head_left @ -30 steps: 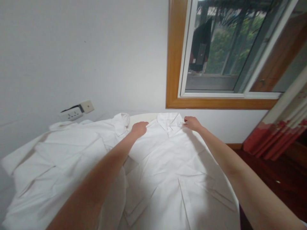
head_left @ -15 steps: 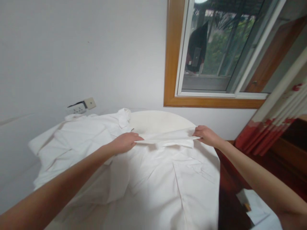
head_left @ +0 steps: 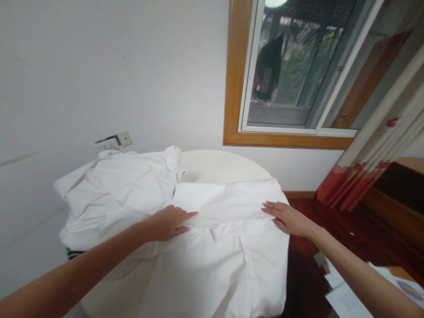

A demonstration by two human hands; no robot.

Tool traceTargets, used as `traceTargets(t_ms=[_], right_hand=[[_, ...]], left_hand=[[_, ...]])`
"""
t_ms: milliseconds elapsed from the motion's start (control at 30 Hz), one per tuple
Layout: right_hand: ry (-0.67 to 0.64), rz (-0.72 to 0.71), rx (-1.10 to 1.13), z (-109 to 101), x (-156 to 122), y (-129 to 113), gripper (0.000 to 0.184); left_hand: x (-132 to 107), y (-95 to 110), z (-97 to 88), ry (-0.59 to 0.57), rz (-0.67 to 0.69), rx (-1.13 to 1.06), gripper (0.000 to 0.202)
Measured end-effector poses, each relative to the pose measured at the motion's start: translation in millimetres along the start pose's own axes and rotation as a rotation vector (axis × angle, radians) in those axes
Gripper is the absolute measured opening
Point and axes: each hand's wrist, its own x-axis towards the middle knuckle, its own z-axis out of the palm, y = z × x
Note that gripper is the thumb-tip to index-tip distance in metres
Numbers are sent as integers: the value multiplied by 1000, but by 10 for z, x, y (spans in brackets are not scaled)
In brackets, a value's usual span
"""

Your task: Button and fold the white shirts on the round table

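Note:
A white garment, like a shirt or coat with a seam running down its front, lies spread on a round cream table. Its far part is folded into a smooth flat band. My left hand rests at the band's left near corner, open, with the index finger and thumb stretched out. On the band's right end my right hand lies flat and open, fingers apart. Neither hand grips the cloth. To the left, a rumpled heap of white cloth touches the garment's side.
Behind the garment shows the round table's top, against a white wall with a socket. A wood-framed window is beyond. Right are a red-and-cream curtain and papers low down.
Both hands have let go of the raised fabric edge and come nearer to me, fingers now spread. The folded part has been laid down flat over the garment.

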Motion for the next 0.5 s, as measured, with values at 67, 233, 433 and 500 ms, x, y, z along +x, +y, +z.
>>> traceTargets(t_ms=[67,233,433,500], right_hand=[[-29,9,53,-14,-63,-19,46],[48,210,180,-173,111,213,37],[224,375,-93,-268,906,662,38],[62,411,-159,-270,1131,735,44]], left_hand=[[-18,36,-47,7,19,-73,53],[218,-67,-358,155,22,-95,49],[914,-594,-453,340,-213,146,38],[1081,-747,-431,176,-265,128,42]])
